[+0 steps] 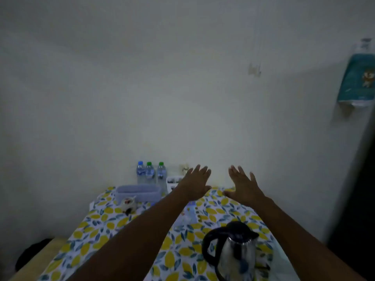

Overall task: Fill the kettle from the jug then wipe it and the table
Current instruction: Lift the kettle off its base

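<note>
A steel kettle point(235, 253) with a black lid and handle stands near the front right of the table point(97, 230), which wears a lemon-print cloth. My left hand point(194, 184) and my right hand point(244, 186) stretch out flat over the far end of the table, fingers spread, holding nothing. Both are well beyond the kettle. No jug is clearly visible. A pale blue patterned object point(189, 214), partly hidden under my left forearm, lies mid-table; I cannot tell what it is.
Three water bottles point(150, 172) stand against the back wall. A grey fabric basket point(138, 192) and a small ceramic figure point(128, 203) sit at the far left. A white holder point(172, 182) is behind my left hand. A teal bag point(358, 80) hangs on the right.
</note>
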Action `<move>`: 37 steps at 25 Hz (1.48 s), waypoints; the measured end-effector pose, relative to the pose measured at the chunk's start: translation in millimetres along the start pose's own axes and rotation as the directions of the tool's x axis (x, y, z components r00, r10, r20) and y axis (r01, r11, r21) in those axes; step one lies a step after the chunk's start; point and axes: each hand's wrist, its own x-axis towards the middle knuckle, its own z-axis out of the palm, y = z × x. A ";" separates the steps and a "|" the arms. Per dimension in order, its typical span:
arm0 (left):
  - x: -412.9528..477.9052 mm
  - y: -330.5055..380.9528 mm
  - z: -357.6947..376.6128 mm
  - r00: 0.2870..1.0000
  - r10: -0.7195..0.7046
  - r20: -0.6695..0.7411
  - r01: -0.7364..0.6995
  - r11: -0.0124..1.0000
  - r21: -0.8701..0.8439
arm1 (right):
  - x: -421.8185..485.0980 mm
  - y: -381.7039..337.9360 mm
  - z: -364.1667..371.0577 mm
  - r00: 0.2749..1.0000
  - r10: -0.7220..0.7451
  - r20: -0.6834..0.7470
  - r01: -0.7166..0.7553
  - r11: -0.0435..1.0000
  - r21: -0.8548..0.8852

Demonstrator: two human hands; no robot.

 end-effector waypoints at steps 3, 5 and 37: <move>-15.1 20.4 50.9 0.986 0.017 0.168 -0.004 0.997 -0.074 | -39.9 19.4 45.4 0.984 0.059 0.171 -0.060 0.998 -0.001; -23.4 33.7 85.4 0.974 0.029 0.225 -0.002 0.993 -0.120 | -65.7 30.8 78.8 0.961 0.093 0.261 -0.099 0.995 0.010; -138.5 32.1 148.5 0.936 -0.275 0.221 0.331 0.466 -0.820 | -151.4 -64.9 150.2 0.996 0.083 0.017 -0.077 0.802 0.592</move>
